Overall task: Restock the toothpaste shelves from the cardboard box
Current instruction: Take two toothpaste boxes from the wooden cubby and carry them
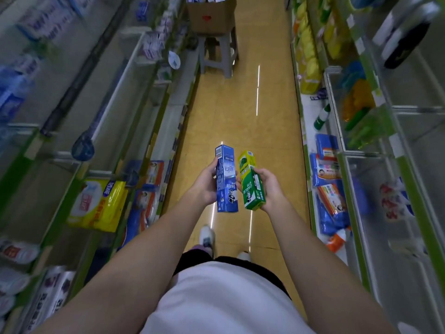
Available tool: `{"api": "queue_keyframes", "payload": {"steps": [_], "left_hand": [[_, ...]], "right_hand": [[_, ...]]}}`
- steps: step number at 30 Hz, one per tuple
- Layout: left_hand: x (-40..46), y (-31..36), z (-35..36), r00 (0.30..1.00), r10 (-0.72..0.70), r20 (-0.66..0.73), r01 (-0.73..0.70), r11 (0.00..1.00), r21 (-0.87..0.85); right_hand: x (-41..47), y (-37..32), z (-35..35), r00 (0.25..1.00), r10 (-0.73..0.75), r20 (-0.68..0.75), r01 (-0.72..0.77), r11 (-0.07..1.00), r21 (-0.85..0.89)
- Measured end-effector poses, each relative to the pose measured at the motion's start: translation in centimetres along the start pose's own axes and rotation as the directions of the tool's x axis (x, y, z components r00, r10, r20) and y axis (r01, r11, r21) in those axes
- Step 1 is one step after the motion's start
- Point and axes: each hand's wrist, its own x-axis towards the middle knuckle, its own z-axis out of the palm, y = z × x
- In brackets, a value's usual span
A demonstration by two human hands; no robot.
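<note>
My left hand (pixel 206 186) grips a blue toothpaste carton (pixel 226 179), held upright in front of me over the aisle floor. Beside it, my right hand (pixel 271 189) grips a green and yellow toothpaste carton (pixel 251 184). The two cartons nearly touch at mid-frame. The cardboard box (pixel 212 16) sits on a grey plastic stool (pixel 218 54) far down the aisle, with more cartons showing at its open top. Toothpaste shelves (pixel 154 42) with blue and white packs run along the upper left.
Shelving (pixel 166 112) lines the aisle's left side, holding a yellow bag (pixel 101 203) and other packs. The right shelving (pixel 310 150) carries blue packets, bottles and yellow goods. A tan floor strip (pixel 240 112) runs between them. My feet stand below the cartons.
</note>
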Motion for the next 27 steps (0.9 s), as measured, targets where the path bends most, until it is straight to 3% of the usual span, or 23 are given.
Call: {"api": "queue_keyframes", "payload": {"steps": [5,14,21,27], "left_hand": [[4.3,2.5,3.4,1.000,0.008,0.013,-0.008,1.000,-0.005],[16.3,10.7,12.6,0.998,0.007,0.061,-0.015,0.992,0.128],[23.0,18.3,21.4,0.983,-0.002,0.183,-0.032,0.983,0.182],[27.2,22.3,24.2,0.986,-0.031,0.165,0.004,0.986,0.166]], "right_hand": [[3.2,-5.4,0.9,1.000,-0.009,0.030,0.007,0.999,0.045],[9.9,-18.8,4.5,0.986,-0.165,-0.034,0.161,0.981,-0.105],[14.9,-27.8,7.2,0.966,-0.253,-0.055,0.250,0.966,-0.059],[19.7,-32.3,8.2,0.958,-0.268,-0.105,0.270,0.963,0.009]]}}
